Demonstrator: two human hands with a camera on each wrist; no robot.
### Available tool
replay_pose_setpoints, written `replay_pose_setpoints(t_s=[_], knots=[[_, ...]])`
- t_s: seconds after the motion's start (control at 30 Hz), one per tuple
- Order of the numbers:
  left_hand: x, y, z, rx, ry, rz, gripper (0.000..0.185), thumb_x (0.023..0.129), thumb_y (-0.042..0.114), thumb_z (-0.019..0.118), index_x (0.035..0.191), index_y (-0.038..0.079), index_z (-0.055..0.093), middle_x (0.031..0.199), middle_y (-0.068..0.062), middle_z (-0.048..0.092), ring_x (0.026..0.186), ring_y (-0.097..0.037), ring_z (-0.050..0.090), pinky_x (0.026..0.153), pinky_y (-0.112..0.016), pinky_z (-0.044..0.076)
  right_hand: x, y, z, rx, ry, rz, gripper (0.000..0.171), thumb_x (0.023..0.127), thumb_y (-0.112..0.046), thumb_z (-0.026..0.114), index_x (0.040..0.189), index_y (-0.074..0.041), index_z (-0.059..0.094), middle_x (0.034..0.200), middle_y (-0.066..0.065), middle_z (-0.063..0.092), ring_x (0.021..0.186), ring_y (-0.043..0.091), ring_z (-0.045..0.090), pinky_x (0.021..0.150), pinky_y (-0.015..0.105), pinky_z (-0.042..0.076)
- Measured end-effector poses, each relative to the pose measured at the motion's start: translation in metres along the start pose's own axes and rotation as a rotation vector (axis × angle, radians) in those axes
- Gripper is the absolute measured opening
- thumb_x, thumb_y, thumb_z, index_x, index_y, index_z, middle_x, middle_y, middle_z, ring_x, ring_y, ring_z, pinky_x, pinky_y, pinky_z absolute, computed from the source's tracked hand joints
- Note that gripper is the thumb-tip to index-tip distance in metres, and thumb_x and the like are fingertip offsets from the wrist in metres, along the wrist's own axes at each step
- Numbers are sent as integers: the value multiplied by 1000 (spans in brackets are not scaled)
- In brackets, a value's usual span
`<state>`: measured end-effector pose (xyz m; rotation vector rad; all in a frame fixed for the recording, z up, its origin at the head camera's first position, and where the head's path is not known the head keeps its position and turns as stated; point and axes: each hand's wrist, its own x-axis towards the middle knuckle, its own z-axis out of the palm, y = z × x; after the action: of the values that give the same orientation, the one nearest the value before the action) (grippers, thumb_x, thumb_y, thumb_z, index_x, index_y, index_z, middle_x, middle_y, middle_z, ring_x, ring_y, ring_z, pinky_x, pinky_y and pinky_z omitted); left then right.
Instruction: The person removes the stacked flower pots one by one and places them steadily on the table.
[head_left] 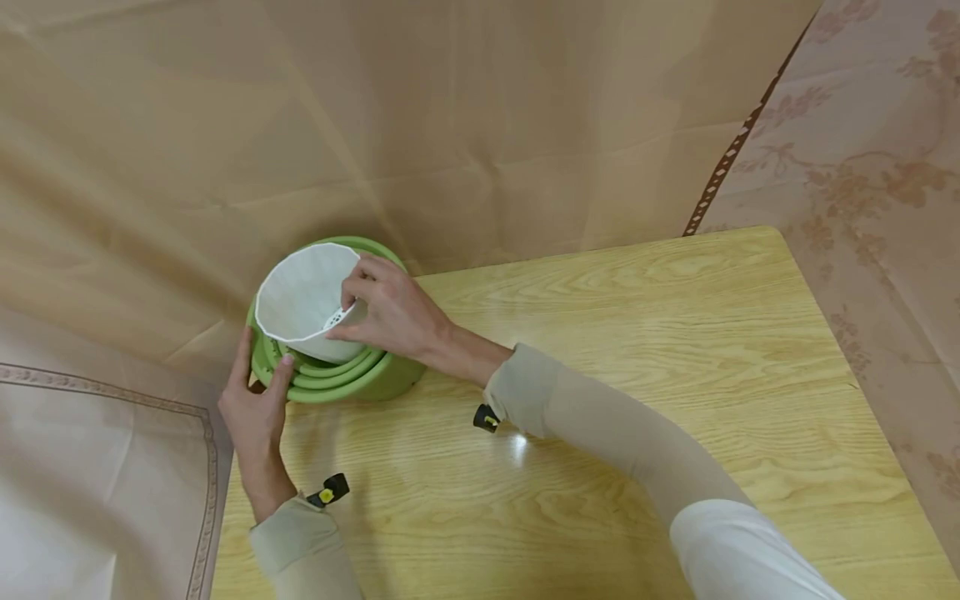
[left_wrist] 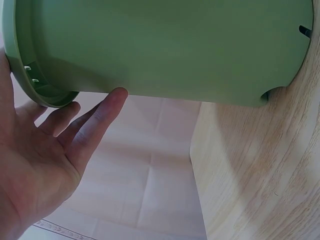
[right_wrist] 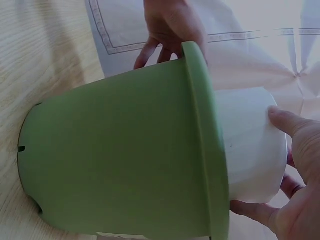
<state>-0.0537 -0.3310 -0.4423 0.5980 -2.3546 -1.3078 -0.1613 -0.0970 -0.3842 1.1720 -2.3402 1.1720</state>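
A white faceted flowerpot [head_left: 300,292] sits tilted in the mouth of a stack of nested green flowerpots [head_left: 330,393], its upper part standing above their rims. Small drain holes show in its bottom. My right hand [head_left: 393,308] pinches the white pot's rim at its right side, fingers inside and thumb outside. At the left of the stack, my left hand [head_left: 255,412] rests on the outer green pot, thumb over the rim and the other fingers reaching along the outer wall. In the left wrist view, those fingers [left_wrist: 97,122] are mostly straight against the green wall.
The stack stands at the far left corner of a wood-grain table [head_left: 600,333], close to a tan cloth backdrop [head_left: 487,125]. A pale patterned cloth [head_left: 90,467] hangs beyond the left edge. Each sleeve carries a small black wrist camera [head_left: 486,418].
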Motion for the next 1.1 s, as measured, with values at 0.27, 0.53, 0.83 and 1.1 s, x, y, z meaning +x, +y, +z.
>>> replay_pose_setpoints(t_s=[0.27,0.53,0.83,1.1], knots=[[0,0,1,-24,8,-5,60,90,27,73,143,41,49,139,-13,57,81,4,61,59,-8,50,2,-9,-10,12,-8,10,37,71,-41,90,80,-12,69,92,0,59,110,17,56,109,14,30],[0,-1,1,-4,2,-14,61,90,27,72,145,39,47,144,-9,54,55,6,56,47,-10,44,4,-20,-22,49,3,17,37,70,-40,90,79,-12,69,90,0,58,122,23,53,114,16,24],[-1,2,3,-35,3,-12,59,91,29,72,144,41,48,145,-8,52,58,3,58,50,-10,47,6,-31,-35,77,65,7,35,68,-39,92,79,-14,70,89,-6,59,98,9,55,94,12,40],[-1,1,3,-30,15,-13,56,91,31,71,141,43,51,144,-11,53,66,4,62,53,-10,50,6,-34,-41,109,51,5,29,72,-39,89,80,-16,76,91,-6,59,117,16,55,111,15,31]])
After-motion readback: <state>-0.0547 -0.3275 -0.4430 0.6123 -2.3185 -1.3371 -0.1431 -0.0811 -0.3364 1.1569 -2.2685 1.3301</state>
